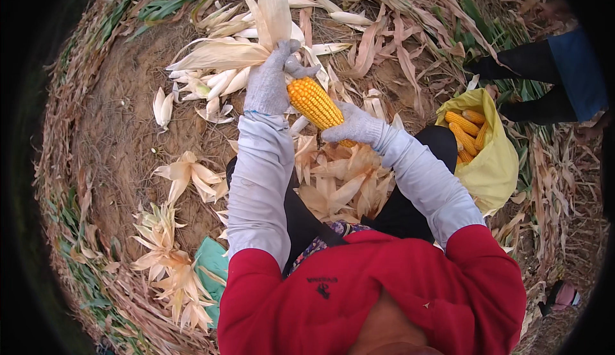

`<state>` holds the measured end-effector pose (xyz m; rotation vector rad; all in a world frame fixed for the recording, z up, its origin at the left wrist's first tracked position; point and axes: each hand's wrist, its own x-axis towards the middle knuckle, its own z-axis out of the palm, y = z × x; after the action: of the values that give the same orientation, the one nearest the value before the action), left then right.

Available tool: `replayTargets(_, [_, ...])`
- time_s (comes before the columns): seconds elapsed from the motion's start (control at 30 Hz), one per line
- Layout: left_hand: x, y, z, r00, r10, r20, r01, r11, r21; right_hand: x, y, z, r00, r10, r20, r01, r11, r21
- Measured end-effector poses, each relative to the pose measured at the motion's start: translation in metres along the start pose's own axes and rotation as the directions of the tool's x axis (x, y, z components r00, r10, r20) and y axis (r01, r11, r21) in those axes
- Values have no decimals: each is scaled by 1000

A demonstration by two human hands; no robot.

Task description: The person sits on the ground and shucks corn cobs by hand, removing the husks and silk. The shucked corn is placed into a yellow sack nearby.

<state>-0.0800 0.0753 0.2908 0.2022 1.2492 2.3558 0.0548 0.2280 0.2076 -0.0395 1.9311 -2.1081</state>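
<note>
A yellow ear of corn (315,103) is held slantwise between my two gloved hands, its kernels bare. My left hand (278,74) is closed around the pale dry husk (275,11), which spreads upward and to the left from the cob's far end. Around the near end of the ear wraps my right hand (358,123). Both hands wear light grey knit gloves. Beneath the ear, a heap of loose dry husks (343,182) lies between my legs. Past my left hand, several unhusked ears (223,83) are piled on the soil.
An open yellow sack (495,163) with several husked ears (463,129) stands by my right knee. Beyond it are another person's legs (533,62) in dark boots. Empty husks (166,254) and a green sheet (211,264) lie at the left. Dry stalks (408,47) edge the ground.
</note>
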Motion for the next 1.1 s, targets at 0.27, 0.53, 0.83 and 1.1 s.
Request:
replayTargets(0.27, [-8, 5, 16, 991, 101, -90, -112, 985, -128, -1, -11, 6, 988, 36, -153, -48, 996, -80])
replayTargets(0.53, [-6, 6, 26, 988, 104, -116, -125, 974, -189, -7, -24, 11, 991, 21, -133, -10, 996, 86])
replayTargets(0.83, [-4, 5, 24, 984, 127, -126, -149, 972, -180, -5, -16, 10, 992, 5, -129, 11, 993, 122])
replayTargets(1.1, [1, 0, 18, 982, 135, -132, -157, 972, -174, -4, -15, 9, 991, 28, -131, -11, 992, 123])
